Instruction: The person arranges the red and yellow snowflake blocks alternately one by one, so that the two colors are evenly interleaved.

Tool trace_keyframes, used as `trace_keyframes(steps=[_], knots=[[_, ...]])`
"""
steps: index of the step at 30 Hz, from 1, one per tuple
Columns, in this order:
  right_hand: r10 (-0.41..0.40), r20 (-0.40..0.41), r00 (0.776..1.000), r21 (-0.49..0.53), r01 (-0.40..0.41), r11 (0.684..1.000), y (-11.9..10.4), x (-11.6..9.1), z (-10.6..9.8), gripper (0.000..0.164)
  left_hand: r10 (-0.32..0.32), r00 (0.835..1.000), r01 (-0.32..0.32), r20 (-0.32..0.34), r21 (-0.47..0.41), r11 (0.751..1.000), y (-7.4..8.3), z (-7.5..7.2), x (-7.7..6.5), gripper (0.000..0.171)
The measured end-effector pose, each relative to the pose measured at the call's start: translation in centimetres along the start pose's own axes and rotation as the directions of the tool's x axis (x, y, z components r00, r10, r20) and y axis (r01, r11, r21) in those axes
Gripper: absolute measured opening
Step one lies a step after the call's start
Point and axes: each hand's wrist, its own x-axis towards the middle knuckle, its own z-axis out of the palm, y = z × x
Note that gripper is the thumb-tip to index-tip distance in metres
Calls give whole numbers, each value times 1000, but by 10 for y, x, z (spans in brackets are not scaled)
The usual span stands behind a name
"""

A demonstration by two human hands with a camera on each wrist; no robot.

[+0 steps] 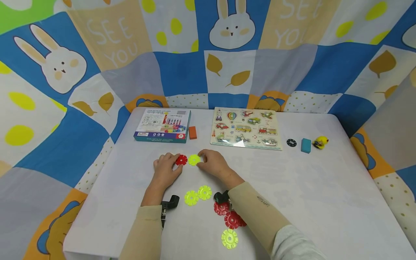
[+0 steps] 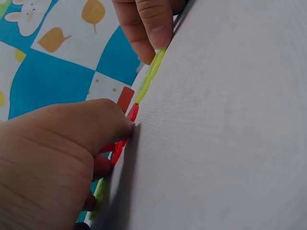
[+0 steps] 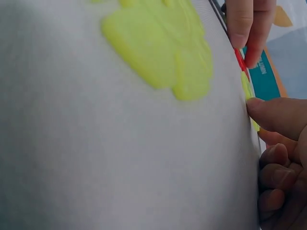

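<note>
A red notched plastic disc lies at the middle of the white table, pinched at its edge between the thumb and fingers of my left hand. Just to its right, my right hand pinches a yellow-green notched disc. The two discs are side by side; in the left wrist view the red disc meets the yellow-green disc edge to edge. Whether they interlock I cannot tell. Nearer to me lie two more yellow-green discs, close together.
Several red discs lie partly under the right forearm, with a yellow-green disc in front. Behind are a box, an orange block and a picture board. Farther right are a black chip, blue block and yellow figure.
</note>
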Motion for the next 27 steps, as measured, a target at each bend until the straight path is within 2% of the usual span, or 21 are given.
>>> trace_keyframes(steps=[3,7,11,16,22,27], knots=[[-12,-10,1000,12,12,1000,1,0,-1,36,4,1000,-4,-7,-2,1000,1,-2,1,53],[-18,-4,1000,17,18,1000,2,0,-2,36,20,1000,-20,-17,-4,1000,4,-1,2,53],[-19,-7,1000,10,19,1000,5,-1,-1,35,81,997,-81,-12,-7,997,11,3,6,52],[-32,-15,999,5,32,999,7,-1,0,31,167,986,-167,15,40,985,18,9,13,51],[-73,28,997,24,72,997,8,-5,-1,28,167,985,-170,48,73,983,21,11,14,47],[-93,68,993,64,89,994,7,-18,-20,30,168,984,-172,57,85,981,21,9,14,51]])
